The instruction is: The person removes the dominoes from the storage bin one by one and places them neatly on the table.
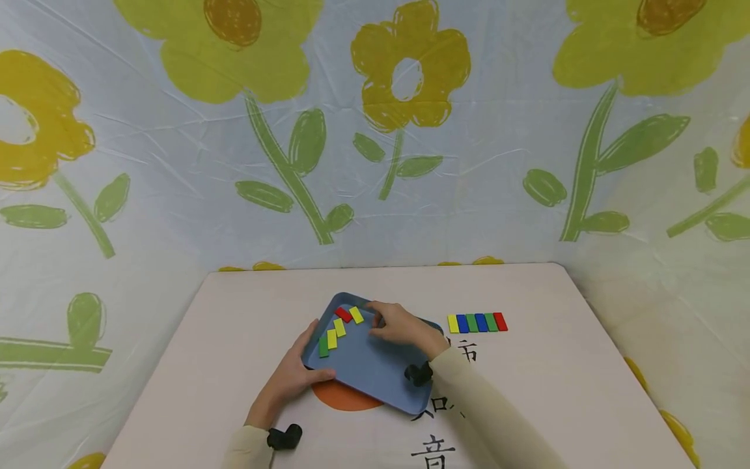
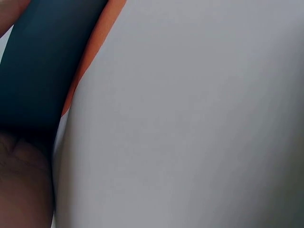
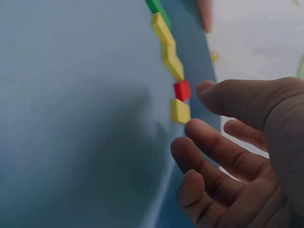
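Observation:
A blue tray (image 1: 375, 371) sits at an angle on the table. My left hand (image 1: 290, 374) grips its left end, thumb at the near rim and fingers along the side. Inside the tray, near that end, lie a green tile (image 1: 323, 346), two yellow tiles (image 1: 332, 339), a red tile (image 1: 344, 314) and another yellow tile (image 1: 356, 315). Over the tray's far side is my right hand (image 1: 401, 326), fingers loosely bent and holding nothing. In the right wrist view its thumb and fingertips are close to the end yellow tile (image 3: 180, 111), apart from it.
Right of the tray, a row of yellow, blue, green and red tiles (image 1: 477, 322) lies on the pale table (image 1: 556, 391). Black printed characters (image 1: 433, 453) and an orange disc (image 1: 346, 396) mark the tabletop, partly under the tray. A flowered cloth (image 1: 469, 215) hangs behind.

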Tool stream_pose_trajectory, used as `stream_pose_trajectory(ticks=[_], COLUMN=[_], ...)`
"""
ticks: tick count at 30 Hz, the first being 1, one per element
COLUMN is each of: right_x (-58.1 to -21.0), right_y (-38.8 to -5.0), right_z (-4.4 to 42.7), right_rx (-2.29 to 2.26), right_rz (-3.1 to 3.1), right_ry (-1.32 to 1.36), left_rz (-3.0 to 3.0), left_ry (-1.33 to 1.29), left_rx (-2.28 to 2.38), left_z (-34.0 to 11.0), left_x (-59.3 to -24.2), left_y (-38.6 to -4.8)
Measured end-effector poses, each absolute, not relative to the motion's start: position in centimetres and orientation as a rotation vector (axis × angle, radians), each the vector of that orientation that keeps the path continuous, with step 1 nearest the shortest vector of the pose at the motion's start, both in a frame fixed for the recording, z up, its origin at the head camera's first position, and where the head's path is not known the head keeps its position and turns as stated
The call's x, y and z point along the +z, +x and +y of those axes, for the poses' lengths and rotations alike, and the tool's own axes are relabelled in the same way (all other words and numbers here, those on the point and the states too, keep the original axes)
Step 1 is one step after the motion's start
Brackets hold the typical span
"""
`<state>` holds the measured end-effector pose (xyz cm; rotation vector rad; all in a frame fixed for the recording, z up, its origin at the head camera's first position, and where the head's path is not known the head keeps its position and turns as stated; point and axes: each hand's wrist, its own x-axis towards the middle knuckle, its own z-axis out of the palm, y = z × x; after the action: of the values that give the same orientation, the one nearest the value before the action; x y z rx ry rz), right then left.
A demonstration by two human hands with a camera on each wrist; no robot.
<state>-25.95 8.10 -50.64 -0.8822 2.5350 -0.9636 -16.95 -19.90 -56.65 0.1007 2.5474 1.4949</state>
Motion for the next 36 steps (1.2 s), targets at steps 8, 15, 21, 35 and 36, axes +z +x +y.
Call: stream_pose_trajectory(ticks=[8,15,21,35,36], right_x=[-51.7,-52.6,-53.1,-53.0,-52.9], right_y=[-26.8,-27.5,-27.8,-27.2,-27.1], right_z=[6.2,4.7,3.9,3.6,3.6], right_rx=[-0.906,-0.87,-0.805,-0.775,-0.771], right_rz=[2.552,2.564,2.601,2.636,2.638], right_ry=[-0.863,-0.85,-0.831,-0.772,-0.774], left_rz=[2.548,2.546,2.556,2.56,2.561], left_ry=[0.125,0.14,0.146,0.144,0.142], left_rx=[1.499,1.511,1.513,1.515,1.511], left_z=[-20.0,-20.1,-20.1,-19.9,-19.9], left_x=[-56.7,-56.8,-57.0,-56.7,-56.7], left_y=[-17.0,-17.1,-17.1,-16.9,-17.0])
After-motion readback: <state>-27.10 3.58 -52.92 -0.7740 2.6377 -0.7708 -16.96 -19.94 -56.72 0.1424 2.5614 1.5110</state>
